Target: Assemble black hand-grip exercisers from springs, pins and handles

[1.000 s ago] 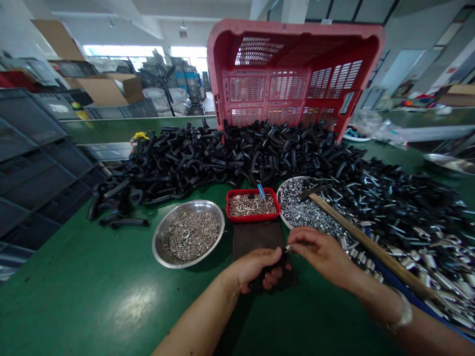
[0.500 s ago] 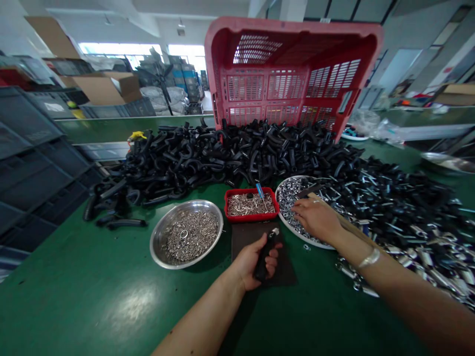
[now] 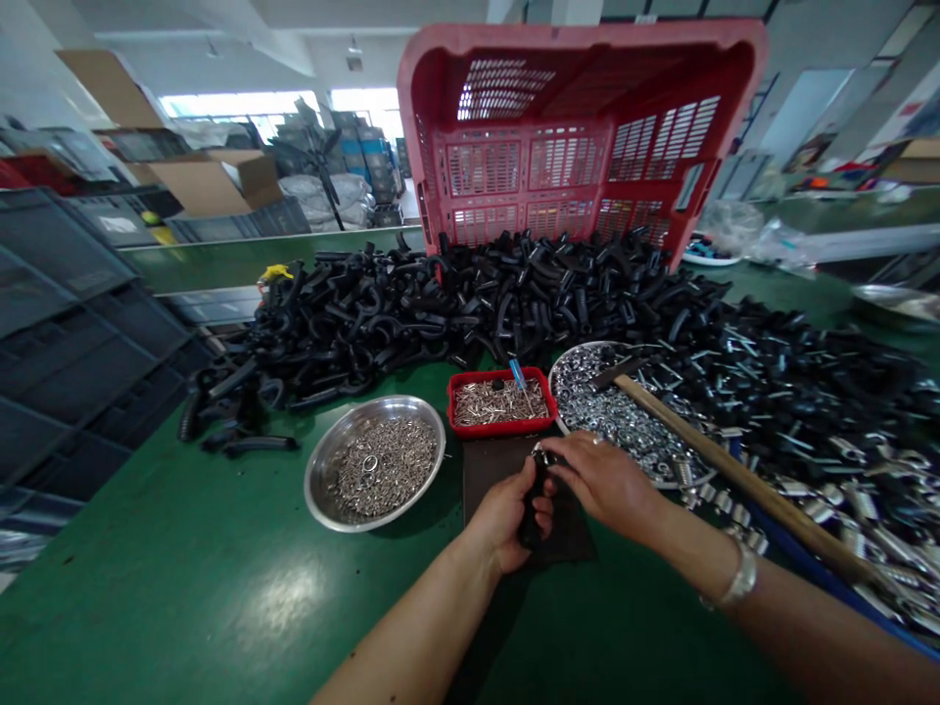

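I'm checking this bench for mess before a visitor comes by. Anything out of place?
The wooden-handled hammer looks odd: its head lies on the loose metal parts in the round tray. Small coiled parts also sit loose beside that tray.

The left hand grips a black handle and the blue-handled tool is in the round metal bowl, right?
Not quite: the head view shows the blue-handled tool resting in the red tray, not the round metal bowl. The left hand does grip a black handle.

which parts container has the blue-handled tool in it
The rectangular red plastic tray, between the round shiny metal bowl and the round pale-rimmed dish.
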### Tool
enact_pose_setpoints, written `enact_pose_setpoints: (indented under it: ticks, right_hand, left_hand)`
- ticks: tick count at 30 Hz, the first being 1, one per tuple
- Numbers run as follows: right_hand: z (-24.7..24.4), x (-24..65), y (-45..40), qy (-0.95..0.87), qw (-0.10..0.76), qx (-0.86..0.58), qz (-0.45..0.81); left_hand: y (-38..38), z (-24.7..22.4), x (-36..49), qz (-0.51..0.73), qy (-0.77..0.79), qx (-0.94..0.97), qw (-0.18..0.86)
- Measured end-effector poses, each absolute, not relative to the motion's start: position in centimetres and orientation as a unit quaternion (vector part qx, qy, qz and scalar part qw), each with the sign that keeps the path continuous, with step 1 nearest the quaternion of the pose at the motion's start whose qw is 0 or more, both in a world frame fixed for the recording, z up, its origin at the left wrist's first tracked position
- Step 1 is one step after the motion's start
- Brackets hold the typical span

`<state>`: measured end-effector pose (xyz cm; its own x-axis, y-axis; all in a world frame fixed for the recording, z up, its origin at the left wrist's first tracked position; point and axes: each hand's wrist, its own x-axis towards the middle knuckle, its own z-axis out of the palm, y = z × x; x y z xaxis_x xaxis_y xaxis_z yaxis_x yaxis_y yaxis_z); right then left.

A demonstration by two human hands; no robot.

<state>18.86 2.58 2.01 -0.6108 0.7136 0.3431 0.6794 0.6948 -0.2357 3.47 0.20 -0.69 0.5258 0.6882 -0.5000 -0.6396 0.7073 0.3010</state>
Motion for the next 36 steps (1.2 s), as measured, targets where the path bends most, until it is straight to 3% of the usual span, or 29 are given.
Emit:
enact_pose_setpoints:
  ticks: [7, 12, 18, 26, 30, 36]
  right_hand:
    - [1.0, 17.4, 2.0, -0.852, 0.293, -0.432, 0.023]
    - [1.2, 16.6, 1.8, -0.867, 0.269, -0.419, 0.009]
    - [0.4, 17.5, 1.6, -0.847, 0.369, -0.382, 0.01]
    - [-0.4, 17.5, 0.9, -0.824, 0.418, -0.382, 0.027]
    - [-0.3, 16.6, 0.7, -0.835, 0.349, -0.425, 0.001]
    - [2.6, 19.0, 2.3, -0.862, 0.083, -0.496, -0.066]
  left_hand:
    - [-0.1, -0.8, 3.9, 0.435, 0.354, 0.105, 0.821]
    - [-0.3, -1.1, 3.8, 0.442, 0.328, 0.074, 0.832]
    - [-0.1, -1.0, 3.5, 0.42, 0.33, 0.053, 0.844]
    - [-0.2, -0.8, 3.6, 0.439, 0.336, 0.069, 0.831]
    - [-0.2, -0.9, 3.5, 0.442, 0.342, 0.069, 0.827]
    - [0.2, -0.5, 3.2, 0.452, 0.36, 0.026, 0.816]
